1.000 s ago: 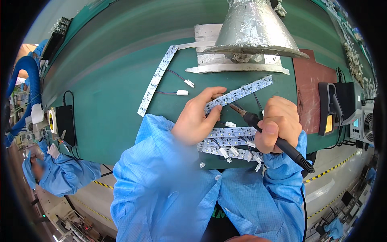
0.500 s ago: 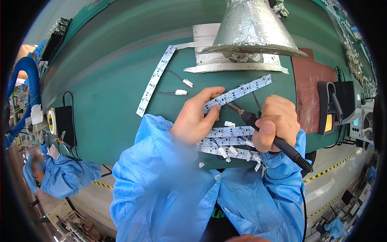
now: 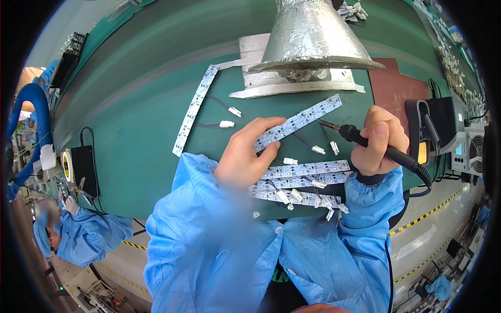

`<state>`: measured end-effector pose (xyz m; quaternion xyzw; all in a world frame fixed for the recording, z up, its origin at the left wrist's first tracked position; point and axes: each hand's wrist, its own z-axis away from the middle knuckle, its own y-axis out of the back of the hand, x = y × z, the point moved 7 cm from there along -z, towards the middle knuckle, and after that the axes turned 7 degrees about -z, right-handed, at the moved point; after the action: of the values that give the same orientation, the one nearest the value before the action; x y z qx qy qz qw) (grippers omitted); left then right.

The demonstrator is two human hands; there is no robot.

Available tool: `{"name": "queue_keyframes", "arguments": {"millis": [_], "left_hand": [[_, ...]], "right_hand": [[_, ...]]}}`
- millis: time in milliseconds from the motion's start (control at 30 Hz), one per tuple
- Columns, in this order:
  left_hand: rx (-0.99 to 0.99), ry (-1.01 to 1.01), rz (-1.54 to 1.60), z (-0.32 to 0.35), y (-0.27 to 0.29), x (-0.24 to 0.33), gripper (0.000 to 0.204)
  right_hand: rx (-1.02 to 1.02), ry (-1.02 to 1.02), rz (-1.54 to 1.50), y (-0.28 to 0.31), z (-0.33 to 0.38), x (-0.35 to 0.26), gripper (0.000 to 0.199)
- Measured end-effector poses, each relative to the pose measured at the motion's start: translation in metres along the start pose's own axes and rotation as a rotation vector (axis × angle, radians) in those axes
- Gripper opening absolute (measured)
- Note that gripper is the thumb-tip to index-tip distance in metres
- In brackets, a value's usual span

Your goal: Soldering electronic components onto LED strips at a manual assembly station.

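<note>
Between its thumb and fingers, my left hand (image 3: pixel 246 152) grips the left end of a white LED strip board (image 3: pixel 301 124), which slants up to the right. Wires with white plugs (image 3: pixel 318 149) hang from that board. My right hand (image 3: pixel 381 141) is closed round a black soldering iron (image 3: pixel 350 134). The iron's tip points left, close to the board's lower edge; whether it touches, I cannot tell. Below my hands several similar LED strips (image 3: pixel 308 169) lie stacked, with white plugs on top. Another LED strip (image 3: pixel 195 110) lies at the left with two wired plugs.
A foil-covered fume hood (image 3: pixel 315 36) stands at the back on a white base. At right are a soldering iron stand (image 3: pixel 420 130) and a brown mat (image 3: pixel 394 83). A black box with a tape roll (image 3: pixel 83 167) sits left. Far left, a co-worker in blue (image 3: pixel 88 235) sits.
My right hand has moved the soldering iron to the right along the board, away from my left fingers. The view has shifted slightly. My left hand keeps its grip.
</note>
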<state>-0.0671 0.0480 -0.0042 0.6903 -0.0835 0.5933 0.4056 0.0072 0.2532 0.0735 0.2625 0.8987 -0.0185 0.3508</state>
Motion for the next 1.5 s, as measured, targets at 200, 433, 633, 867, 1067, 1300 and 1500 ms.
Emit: {"name": "queue_keyframes", "arguments": {"millis": [200,433,633,867,1067,1300,1500], "left_hand": [[-0.003,0.06,0.044,0.0,-0.001,-0.001,0.04],[-0.016,0.065,0.035,0.0,-0.001,0.0,0.041],[-0.014,0.088,0.069,0.001,-0.001,-0.003,0.039],[-0.109,0.088,0.118,0.001,0.004,-0.005,0.043],[-0.029,-0.137,-0.514,-0.017,0.018,0.027,0.041],[-0.027,-0.062,-0.672,-0.049,-0.022,0.037,0.041],[-0.188,0.129,-0.182,-0.057,-0.024,0.011,0.032]], "right_hand": [[0.019,-0.001,-0.003,0.0,0.002,0.006,0.03],[0.015,0.018,-0.045,-0.002,0.001,0.008,0.028],[0.2,-0.052,0.029,0.012,0.005,0.008,0.032],[0.524,-0.066,0.057,0.047,-0.003,0.011,0.038],[0.556,-0.047,-0.087,0.055,-0.003,0.021,0.037],[0.6,-0.027,-0.078,0.063,-0.005,0.024,0.037],[0.642,-0.023,-0.061,0.069,-0.005,0.018,0.038]]}}
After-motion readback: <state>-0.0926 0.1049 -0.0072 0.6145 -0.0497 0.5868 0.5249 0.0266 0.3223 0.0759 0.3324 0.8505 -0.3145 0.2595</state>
